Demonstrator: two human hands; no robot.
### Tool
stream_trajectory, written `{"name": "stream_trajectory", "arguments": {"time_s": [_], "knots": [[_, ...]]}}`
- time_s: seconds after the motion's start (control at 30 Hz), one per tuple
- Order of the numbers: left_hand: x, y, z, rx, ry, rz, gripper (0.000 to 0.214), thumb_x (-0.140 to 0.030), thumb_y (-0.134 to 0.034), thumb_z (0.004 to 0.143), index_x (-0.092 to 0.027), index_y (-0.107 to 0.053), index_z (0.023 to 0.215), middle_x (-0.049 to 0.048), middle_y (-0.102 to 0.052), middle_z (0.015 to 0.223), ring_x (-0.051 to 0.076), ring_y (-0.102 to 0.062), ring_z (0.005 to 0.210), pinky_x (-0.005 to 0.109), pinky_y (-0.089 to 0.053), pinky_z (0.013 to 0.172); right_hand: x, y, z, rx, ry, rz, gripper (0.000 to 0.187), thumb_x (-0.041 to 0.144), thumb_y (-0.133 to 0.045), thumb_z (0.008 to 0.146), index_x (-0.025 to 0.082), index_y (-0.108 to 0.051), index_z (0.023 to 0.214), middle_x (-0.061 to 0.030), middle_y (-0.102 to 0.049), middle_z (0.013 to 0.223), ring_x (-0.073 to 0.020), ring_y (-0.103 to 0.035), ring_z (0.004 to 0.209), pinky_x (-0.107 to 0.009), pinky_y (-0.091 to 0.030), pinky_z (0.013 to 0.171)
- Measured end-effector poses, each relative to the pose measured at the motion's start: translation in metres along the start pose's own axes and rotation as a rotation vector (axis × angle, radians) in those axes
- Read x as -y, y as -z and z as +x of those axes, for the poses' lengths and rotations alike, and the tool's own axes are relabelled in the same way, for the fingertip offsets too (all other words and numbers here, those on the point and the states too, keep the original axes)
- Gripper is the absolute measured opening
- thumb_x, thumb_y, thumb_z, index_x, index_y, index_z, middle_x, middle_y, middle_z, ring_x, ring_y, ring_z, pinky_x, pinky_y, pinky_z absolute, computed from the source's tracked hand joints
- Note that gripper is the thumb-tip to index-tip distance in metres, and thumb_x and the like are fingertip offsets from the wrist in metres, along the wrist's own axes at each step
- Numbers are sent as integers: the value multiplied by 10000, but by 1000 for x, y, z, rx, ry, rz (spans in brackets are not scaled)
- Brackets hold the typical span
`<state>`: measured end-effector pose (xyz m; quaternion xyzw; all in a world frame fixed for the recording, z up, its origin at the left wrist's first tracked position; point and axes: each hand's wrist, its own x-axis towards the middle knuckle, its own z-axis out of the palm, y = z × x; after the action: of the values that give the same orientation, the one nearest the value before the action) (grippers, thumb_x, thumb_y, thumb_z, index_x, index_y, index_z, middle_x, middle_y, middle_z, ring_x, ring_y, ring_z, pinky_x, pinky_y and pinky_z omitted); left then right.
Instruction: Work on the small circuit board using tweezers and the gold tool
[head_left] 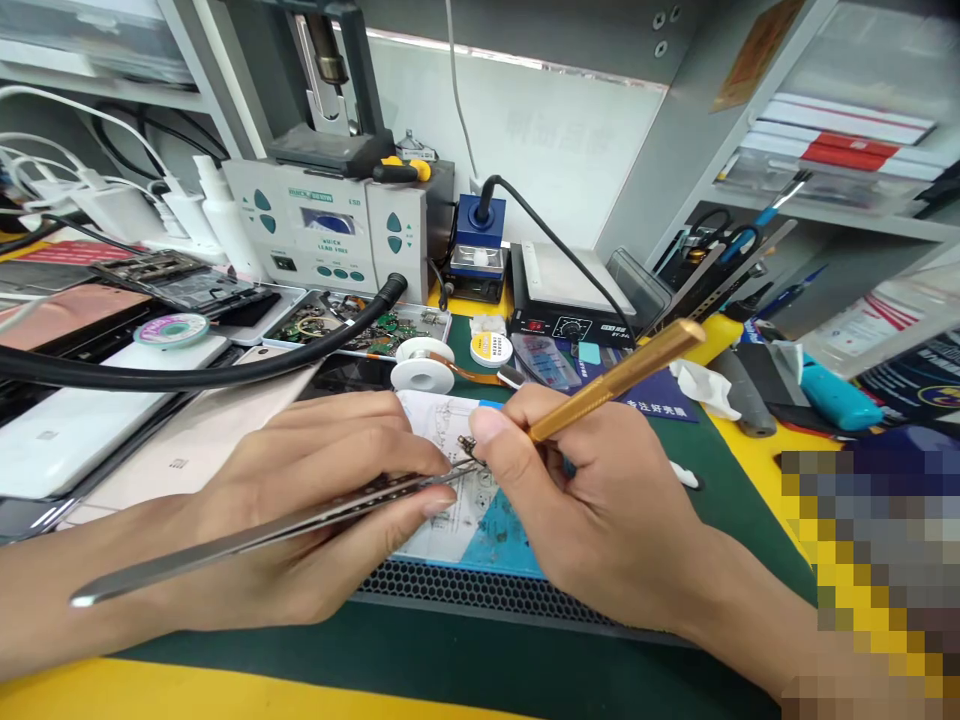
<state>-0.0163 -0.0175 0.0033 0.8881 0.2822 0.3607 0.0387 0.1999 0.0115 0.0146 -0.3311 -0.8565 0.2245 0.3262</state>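
My left hand (pixel 315 500) is closed round long steel tweezers (pixel 247 540), whose tips reach a tiny dark component (pixel 466 447) on a white and blue printed sheet (pixel 450 520). My right hand (pixel 592 510) grips a gold-coloured pen-shaped tool (pixel 615 380) in a pencil hold, its tip hidden by my thumb just beside the component. The two hands nearly touch over the sheet, which lies on a black perforated pad (pixel 480 590) on the green mat (pixel 450 660).
A grey soldering station (pixel 330 225) stands at the back, with a black hose (pixel 187 375) running left. Solder reels (pixel 424 365), a parts tray (pixel 352 330), a black hot plate (pixel 570 290), phones (pixel 97 430) at left, and tools and a blue handle (pixel 840 395) at right.
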Motion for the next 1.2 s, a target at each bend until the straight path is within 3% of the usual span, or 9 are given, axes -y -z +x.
{"name": "stream_trajectory", "arguments": {"time_s": [0.2, 0.87, 1.2], "knots": [[2, 0, 1, 18, 1, 48, 50, -95, -616, 952, -131, -647, 965, 112, -745, 898, 174, -690, 784, 282, -533, 658, 1, 0, 0, -9, 33, 4, 386, 214, -476, 1014, 210, -368, 643, 45, -385, 578, -106, -367, 515, -287, -272, 535], [7, -4, -3, -35, 25, 38, 26, -179, -647, 941, -172, -646, 967, 29, -714, 827, 138, -666, 731, 259, -549, 638, 2, -1, -2, -43, 116, -81, 338, 178, -484, 1010, 216, -412, 682, 45, -446, 599, -105, -426, 515, -269, -297, 525], [1, 1, -1, -7, 21, 50, 72, -171, -604, 976, -136, -659, 945, 79, -737, 846, 148, -679, 731, 263, -539, 629, 1, -1, -1, -31, 101, -62, 354, 176, -482, 1010, 216, -386, 672, 48, -400, 600, -107, -391, 517, -277, -279, 533]]}}
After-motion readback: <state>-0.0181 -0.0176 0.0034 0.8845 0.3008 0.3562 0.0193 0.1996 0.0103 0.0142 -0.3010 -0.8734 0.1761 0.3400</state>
